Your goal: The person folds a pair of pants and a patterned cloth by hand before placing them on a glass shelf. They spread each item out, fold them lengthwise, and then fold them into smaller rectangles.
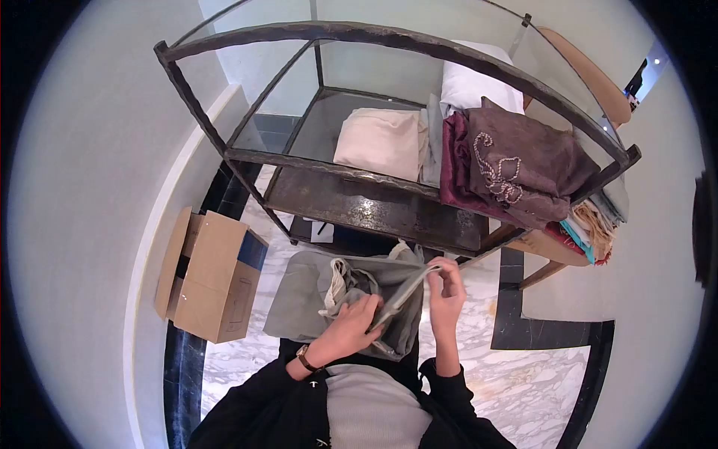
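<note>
A grey-green, thin-looking cloth lies bunched and partly folded in front of me at lap height. A cream trim runs along part of it. My right hand pinches a raised edge of this cloth between thumb and fingers, holding it up on the right side. Flat on the bunched middle rests my left hand, with its thumb and fingers apart and the fingertips touching the fabric. A watch circles my left wrist.
Ahead stands a dark metal rack with glass panels. It bears folded beige cloth, brown beaded fabric and a white pillow-like bundle. A cardboard box stands left. More textiles lie on a wooden chair at right.
</note>
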The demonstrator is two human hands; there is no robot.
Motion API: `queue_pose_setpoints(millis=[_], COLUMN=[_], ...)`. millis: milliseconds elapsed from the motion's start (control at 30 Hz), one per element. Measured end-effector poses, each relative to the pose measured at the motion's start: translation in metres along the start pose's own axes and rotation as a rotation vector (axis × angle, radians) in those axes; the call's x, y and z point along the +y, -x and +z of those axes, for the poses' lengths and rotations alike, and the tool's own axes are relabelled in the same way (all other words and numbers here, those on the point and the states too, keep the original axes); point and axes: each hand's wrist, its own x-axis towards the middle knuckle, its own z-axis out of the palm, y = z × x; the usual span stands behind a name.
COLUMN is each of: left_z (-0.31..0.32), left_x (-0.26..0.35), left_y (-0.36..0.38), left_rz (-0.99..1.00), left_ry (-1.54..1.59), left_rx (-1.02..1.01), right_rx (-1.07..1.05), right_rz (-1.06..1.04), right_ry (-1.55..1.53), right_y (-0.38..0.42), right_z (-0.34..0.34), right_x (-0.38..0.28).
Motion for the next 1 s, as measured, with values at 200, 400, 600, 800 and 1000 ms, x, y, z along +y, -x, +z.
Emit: queue_pose_setpoints(millis=[200, 400, 600, 800, 1000], left_z=[-0.019, -0.034, -0.022, -0.028, -0.047], left_x=[-0.023, -0.008, -0.036, -0.029, -0.016], left_y=[0.016, 0.008, 0.017, 0.012, 0.009], left_rz=[0.116, -0.132, -0.096, -0.106, -0.278], left_ry=[0.011, 0.447, 0.209, 0.38, 1.777], left_rx=[-0.015, 0.128, -0.198, -0.223, -0.188], right_rx=[0.139, 0.168, 0.114, 0.104, 0.179], right_rz=[0.131, 0.255, 0.152, -0.083, -0.15], right_ry=[-0.104, -0.336, -0.38, -0.298, -0.51], right_y=[0.007, 0.005, 0.002, -0.01, -0.015], right_z=[0.005, -0.009, -0.013, -0.019, -0.025], right_x=[0.001, 0.006, 0.001, -0.017, -0.051])
